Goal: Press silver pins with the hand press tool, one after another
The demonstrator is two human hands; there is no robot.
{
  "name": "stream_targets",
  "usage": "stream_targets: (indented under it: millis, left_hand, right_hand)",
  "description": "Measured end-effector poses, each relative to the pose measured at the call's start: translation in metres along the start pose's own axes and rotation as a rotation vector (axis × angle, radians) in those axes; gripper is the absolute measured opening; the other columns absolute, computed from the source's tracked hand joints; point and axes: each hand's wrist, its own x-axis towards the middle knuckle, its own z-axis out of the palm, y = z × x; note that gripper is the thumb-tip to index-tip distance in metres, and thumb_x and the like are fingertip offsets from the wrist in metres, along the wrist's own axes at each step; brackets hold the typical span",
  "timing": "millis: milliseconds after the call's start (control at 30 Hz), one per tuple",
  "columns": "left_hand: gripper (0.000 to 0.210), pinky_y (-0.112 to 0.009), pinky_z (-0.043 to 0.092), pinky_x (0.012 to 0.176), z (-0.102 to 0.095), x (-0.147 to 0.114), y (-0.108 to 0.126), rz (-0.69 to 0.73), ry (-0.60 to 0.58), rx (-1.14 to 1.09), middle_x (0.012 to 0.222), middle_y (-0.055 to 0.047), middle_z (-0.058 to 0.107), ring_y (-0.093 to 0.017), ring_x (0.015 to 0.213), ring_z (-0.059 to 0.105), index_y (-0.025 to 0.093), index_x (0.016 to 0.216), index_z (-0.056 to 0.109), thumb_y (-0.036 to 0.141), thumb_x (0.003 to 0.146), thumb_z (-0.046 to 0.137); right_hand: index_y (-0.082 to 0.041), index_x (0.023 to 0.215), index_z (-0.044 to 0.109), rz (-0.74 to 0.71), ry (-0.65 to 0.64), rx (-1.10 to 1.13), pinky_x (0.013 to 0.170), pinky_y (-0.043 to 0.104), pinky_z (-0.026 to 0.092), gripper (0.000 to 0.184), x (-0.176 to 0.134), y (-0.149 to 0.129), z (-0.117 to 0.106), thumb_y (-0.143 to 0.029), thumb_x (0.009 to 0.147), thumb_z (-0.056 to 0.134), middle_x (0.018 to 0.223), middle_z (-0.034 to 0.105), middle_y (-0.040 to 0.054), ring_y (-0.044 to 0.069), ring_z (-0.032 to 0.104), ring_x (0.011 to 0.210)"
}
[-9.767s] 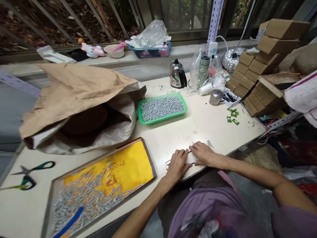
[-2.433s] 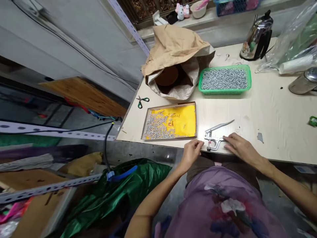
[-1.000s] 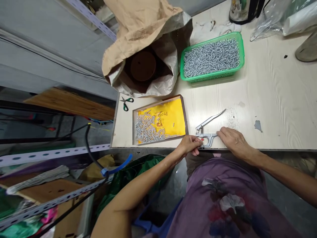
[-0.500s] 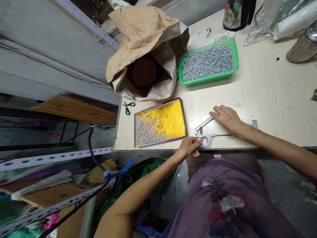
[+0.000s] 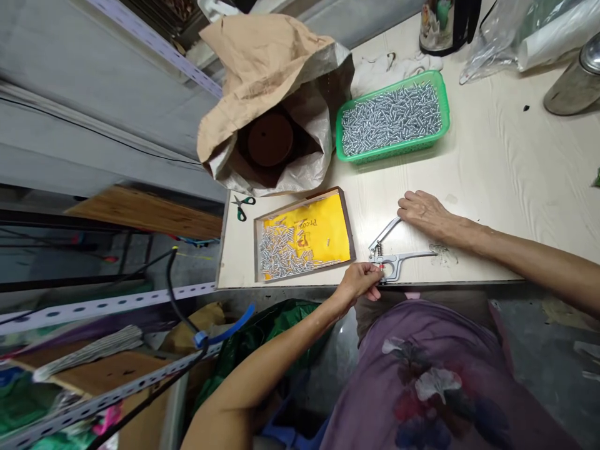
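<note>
At the table's front edge lies a metal hand press [image 5: 396,261] with a spring and a lower handle that points right. My right hand [image 5: 424,212] is closed on the end of its raised lever [image 5: 385,233]. My left hand [image 5: 362,279] is at the left end of the press, thumb and fingers pinched together by the jaw. A small red spot shows beside these fingertips. Whatever they pinch is too small or hidden to make out. Left of the press, a shallow cardboard tray [image 5: 345,219] with a yellow lining holds many small silvery metal pieces [image 5: 284,253].
A green basket [image 5: 397,150] full of small metal pieces stands at the back. Left of it an open paper sack [image 5: 267,56] holds a brown round object. Green-handled scissors [image 5: 242,211] lie at the left edge. A steel flask [image 5: 569,84] and plastic wrapping [image 5: 497,53] are back right.
My right hand and forearm have shifted slightly up, with the hand still at the lever's end; the tip of the lower handle now shows. My left hand stays at the jaw.
</note>
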Motion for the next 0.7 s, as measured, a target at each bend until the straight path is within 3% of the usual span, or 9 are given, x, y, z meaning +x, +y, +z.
stream_targets:
  millis: [67,167,267,433,700]
  left_hand:
    - [0.016,-0.011,0.041,0.039,-0.001,0.001,-0.001,-0.008,-0.018,-0.011,0.039,0.008,0.052,-0.006,0.033,0.054,0.012,0.076,0.053,0.018,0.088,0.061]
    - [0.017,-0.012,0.042,0.040,-0.003,0.003,-0.003,-0.015,-0.043,-0.007,0.040,0.008,0.052,-0.006,0.033,0.054,0.012,0.076,0.054,0.022,0.087,0.063]
    - [0.019,-0.013,0.043,0.041,-0.004,0.005,-0.003,-0.024,-0.043,0.009,0.040,0.008,0.052,-0.006,0.032,0.053,0.012,0.075,0.054,0.025,0.085,0.066]
    - [0.020,-0.013,0.041,0.039,-0.003,0.003,0.000,-0.023,-0.036,0.015,0.040,0.008,0.052,-0.006,0.031,0.051,0.012,0.074,0.054,0.024,0.084,0.066]
    - [0.019,-0.013,0.039,0.038,-0.001,0.001,-0.001,-0.008,-0.020,0.027,0.038,0.005,0.052,-0.008,0.033,0.054,0.013,0.073,0.054,0.022,0.087,0.063]
  right_hand:
    - [-0.019,0.091,0.064,-0.017,0.017,0.065,0.072,0.036,0.032,0.017,-0.006,0.001,0.000,-0.029,0.091,0.051,0.091,0.063,0.0105,0.025,0.047,0.091]
    - [-0.018,0.109,0.061,-0.046,0.028,0.133,0.078,0.039,0.033,0.053,-0.019,0.003,0.002,-0.062,0.080,0.058,0.105,0.063,0.0128,0.029,0.047,0.097]
    - [-0.017,0.124,0.053,-0.035,0.046,0.161,0.087,0.046,0.033,0.080,-0.031,0.003,0.006,-0.076,0.070,0.058,0.122,0.058,0.0161,0.034,0.045,0.109]
    - [-0.016,0.132,0.047,-0.027,0.061,0.102,0.102,0.059,0.021,0.096,-0.040,-0.003,0.011,-0.077,0.061,0.065,0.129,0.054,0.0183,0.040,0.037,0.124]
    - [-0.017,0.127,0.051,0.011,0.033,0.103,0.104,0.061,0.019,0.078,-0.044,-0.010,0.008,-0.067,0.069,0.065,0.114,0.060,0.0139,0.033,0.049,0.106]
